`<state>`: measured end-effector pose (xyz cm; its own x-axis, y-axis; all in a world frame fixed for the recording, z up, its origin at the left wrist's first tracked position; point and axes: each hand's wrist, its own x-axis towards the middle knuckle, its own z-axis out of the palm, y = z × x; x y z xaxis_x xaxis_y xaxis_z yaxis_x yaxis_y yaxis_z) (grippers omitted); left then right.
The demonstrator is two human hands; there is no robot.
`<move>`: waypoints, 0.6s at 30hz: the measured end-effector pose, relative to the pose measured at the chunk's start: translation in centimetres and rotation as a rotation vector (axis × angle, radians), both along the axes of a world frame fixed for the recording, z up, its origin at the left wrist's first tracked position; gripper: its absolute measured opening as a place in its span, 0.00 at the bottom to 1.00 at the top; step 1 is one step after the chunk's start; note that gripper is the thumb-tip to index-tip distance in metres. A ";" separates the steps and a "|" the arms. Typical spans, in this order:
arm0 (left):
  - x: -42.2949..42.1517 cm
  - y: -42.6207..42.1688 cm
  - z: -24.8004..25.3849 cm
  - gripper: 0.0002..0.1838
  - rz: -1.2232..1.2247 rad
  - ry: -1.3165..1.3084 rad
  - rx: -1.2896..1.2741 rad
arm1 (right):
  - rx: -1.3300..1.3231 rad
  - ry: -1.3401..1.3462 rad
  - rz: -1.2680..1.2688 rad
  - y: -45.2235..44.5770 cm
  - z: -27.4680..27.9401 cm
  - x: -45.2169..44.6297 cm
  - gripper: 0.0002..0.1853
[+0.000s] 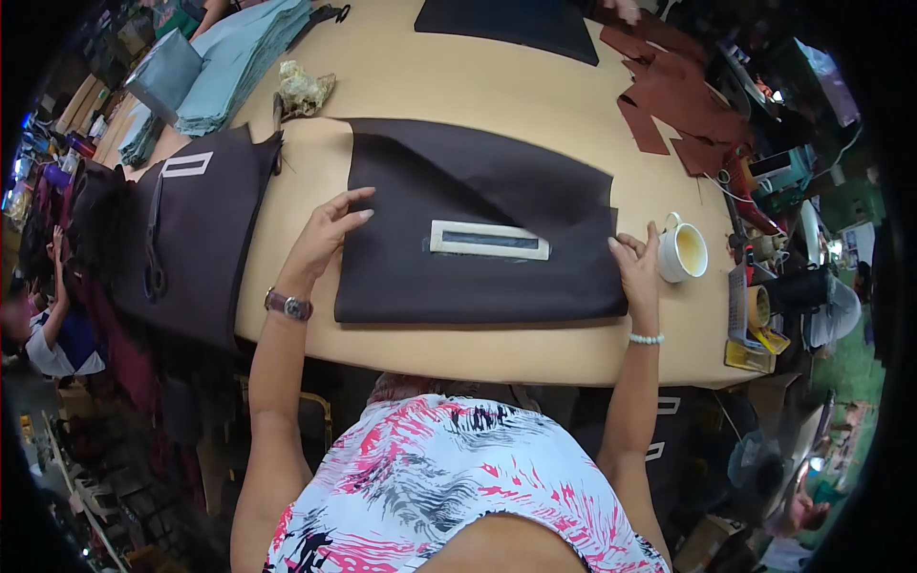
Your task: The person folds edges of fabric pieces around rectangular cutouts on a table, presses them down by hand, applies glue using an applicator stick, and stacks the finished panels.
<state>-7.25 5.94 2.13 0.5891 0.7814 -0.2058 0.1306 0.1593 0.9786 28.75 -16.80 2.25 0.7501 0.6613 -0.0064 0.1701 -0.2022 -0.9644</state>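
Note:
A dark brown leather-like sheet [420, 286] lies in front of me, its upper part folded over with a raised diagonal crease. On it sits a cream rectangular frame [489, 252] around a long dark slot; the fold meets its right end. My left hand [330, 227] is at the sheet's left edge, fingers stretched out and apart, with the fingertips over the material. At the right edge, my right hand [638, 267] pinches the sheet between thumb and fingers. A cup [682, 250] of yellowish liquid stands just right of that hand.
On the left, another dark piece [205, 234] carries scissors [154, 244] and a cream frame [187, 165]. Behind lie a crumpled pale bundle [306, 89], stacked grey-green sheets [239, 72], a black panel [511, 24] and reddish-brown scraps [678, 91]. A basket [737, 301] stands at the right edge.

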 end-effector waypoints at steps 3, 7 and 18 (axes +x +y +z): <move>2.4 1.9 0.5 0.18 -0.056 0.009 0.076 | 0.081 -0.059 0.002 2.5 -0.3 0.7 0.46; 4.0 4.7 0.7 0.15 -0.123 0.042 0.110 | 0.102 -0.087 0.018 4.4 -0.5 2.1 0.45; 7.1 11.7 -1.0 0.15 0.076 -0.093 0.142 | 0.204 -0.177 -0.016 10.4 -0.3 5.2 0.46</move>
<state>-0.11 17.65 1.16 0.5386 0.8417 -0.0380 0.0314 0.0250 0.9992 33.94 -6.41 1.91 0.7379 0.6236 0.2582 0.3380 -0.0103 -0.9411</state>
